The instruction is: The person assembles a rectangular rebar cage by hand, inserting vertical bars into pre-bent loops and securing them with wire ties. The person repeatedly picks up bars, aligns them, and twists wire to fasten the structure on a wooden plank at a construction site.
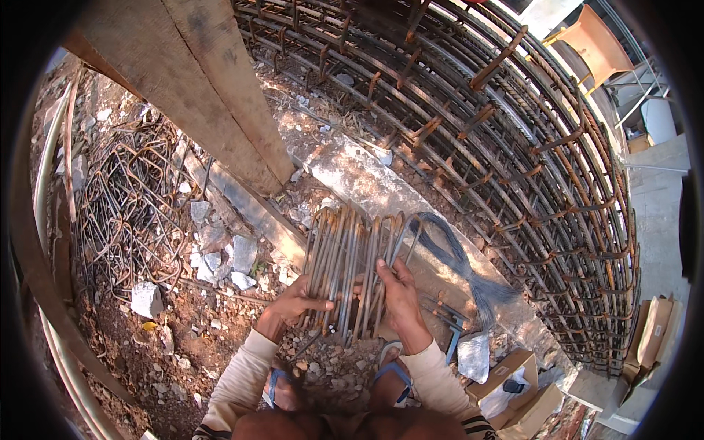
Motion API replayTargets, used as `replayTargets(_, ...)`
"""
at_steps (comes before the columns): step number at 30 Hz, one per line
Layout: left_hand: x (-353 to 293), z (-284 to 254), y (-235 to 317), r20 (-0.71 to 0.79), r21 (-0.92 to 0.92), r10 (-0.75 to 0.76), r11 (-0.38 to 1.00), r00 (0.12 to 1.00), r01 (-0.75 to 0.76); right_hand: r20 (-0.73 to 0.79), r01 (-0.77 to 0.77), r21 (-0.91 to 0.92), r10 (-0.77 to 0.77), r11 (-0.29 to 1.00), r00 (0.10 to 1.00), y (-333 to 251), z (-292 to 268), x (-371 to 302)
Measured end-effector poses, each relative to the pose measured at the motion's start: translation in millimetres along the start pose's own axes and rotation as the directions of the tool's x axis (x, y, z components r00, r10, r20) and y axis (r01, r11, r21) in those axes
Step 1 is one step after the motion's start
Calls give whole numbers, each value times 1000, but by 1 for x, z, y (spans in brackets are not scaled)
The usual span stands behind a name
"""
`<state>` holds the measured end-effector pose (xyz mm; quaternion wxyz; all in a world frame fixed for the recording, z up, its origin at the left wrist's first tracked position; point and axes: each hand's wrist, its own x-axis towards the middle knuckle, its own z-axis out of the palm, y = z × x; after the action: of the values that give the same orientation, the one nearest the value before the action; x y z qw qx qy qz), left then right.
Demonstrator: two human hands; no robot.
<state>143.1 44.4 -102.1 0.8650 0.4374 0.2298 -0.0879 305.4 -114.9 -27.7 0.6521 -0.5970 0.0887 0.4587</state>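
a: where's the stirrup bundle (350,268)?
b: upright on the rubble before you. left hand (295,299) wraps its edge, right hand (400,290) pinches one bar.
a: handling?
b: likely stiff, heavy, rusty; grip the straight legs.

Construction site, rebar cage (513,147), timber plank (198,81), rubble-strewn dirt (183,323)

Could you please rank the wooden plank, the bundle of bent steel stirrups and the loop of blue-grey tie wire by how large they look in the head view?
1. wooden plank, though it is nearer the camera
2. bundle of bent steel stirrups, held by both hands
3. loop of blue-grey tie wire
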Motion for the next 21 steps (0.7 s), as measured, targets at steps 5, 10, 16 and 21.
replayTargets(5,-14,-10,-7,16,-178,55,983,998,-51,40,-50,23,49,998,998,-8,7,-10)
replayTargets(10,-20,-9,2,-38,-182,15,983,999,-21,86,-75,87,67,993,994,-1,6,0)
replayTargets(16,-11,-15,-9,-55,-226,-15,974,998,2,107,-62,76,54,995,993,30,-3,8)
replayTargets(21,-6,-13,-5,-131,-187,11,982,991,-36,177,152,-92,-134,984,975,50,-15,2)
